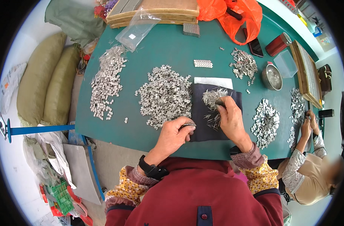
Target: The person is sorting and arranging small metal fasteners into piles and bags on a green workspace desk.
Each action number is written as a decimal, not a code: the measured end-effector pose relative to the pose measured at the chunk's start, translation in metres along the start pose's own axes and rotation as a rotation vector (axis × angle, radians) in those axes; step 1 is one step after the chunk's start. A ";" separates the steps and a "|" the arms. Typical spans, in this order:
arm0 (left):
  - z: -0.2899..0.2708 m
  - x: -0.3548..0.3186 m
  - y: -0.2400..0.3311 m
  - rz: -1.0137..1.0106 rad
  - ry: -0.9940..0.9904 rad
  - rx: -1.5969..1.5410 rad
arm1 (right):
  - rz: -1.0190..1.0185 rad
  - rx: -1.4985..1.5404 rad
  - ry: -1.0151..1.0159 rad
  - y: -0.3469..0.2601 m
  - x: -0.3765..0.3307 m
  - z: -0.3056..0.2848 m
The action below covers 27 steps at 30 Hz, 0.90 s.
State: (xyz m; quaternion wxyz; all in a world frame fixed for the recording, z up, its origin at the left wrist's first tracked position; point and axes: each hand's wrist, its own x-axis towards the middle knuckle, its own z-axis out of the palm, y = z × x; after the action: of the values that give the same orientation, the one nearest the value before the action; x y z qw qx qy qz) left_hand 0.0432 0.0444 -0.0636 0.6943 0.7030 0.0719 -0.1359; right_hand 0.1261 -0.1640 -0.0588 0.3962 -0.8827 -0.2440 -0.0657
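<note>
1. A small workshop for handwork, this, and there's the first sign: a broad green worktable (pixel 134 136).
2. Look, heap upon heap of small metal pieces (pixel 164 94), and slender metal pins (pixel 213 98) piled among them!
3. Over on the far edge, stacked wooden-framed trays (pixel 153 19).
4. Left of it, bulging olive sacks (pixel 42 75).
5. And there, a co-worker (pixel 309 179) at the same table!
</note>
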 end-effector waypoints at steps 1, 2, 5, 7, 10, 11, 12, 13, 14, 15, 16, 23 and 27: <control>0.003 0.003 0.003 0.006 -0.003 0.003 | 0.092 0.115 0.001 -0.001 -0.001 -0.003; 0.007 0.006 0.007 0.021 -0.010 0.010 | 0.089 0.113 0.008 -0.002 -0.003 -0.006; 0.019 0.012 0.019 0.056 -0.031 0.030 | 0.416 0.497 -0.023 -0.007 -0.009 -0.016; 0.028 0.017 0.026 0.070 -0.045 0.044 | 0.482 0.726 -0.048 -0.012 -0.013 -0.021; 0.044 0.022 0.034 0.095 -0.082 0.095 | 0.453 0.789 -0.013 -0.018 -0.022 -0.023; 0.048 0.023 0.035 0.106 -0.091 0.109 | 0.460 0.821 0.002 -0.022 -0.024 -0.023; 0.051 0.023 0.036 0.116 -0.100 0.124 | 0.460 0.828 0.010 -0.021 -0.027 -0.023; 0.054 0.023 0.038 0.115 -0.105 0.133 | 0.456 0.867 -0.010 -0.020 -0.031 -0.022; 0.057 0.023 0.039 0.127 -0.101 0.140 | 0.453 0.904 -0.027 -0.018 -0.034 -0.021; 0.060 0.023 0.040 0.139 -0.097 0.148 | 0.454 0.942 -0.026 -0.017 -0.036 -0.021; 0.062 0.024 0.039 0.137 -0.105 0.155 | 0.458 0.947 -0.015 -0.016 -0.037 -0.021; 0.069 0.024 0.036 0.126 -0.079 0.145 | 0.435 0.930 -0.024 -0.011 -0.043 -0.023; 0.071 0.023 0.037 0.106 -0.086 0.146 | 0.407 0.896 -0.037 -0.007 -0.046 -0.022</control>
State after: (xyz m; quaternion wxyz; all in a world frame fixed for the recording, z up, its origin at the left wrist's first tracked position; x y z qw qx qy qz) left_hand 0.0696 -0.0293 -0.0350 0.6499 0.7481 -0.0057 -0.1339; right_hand 0.0838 -0.1939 -0.0535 0.7372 -0.6564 -0.0775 0.1400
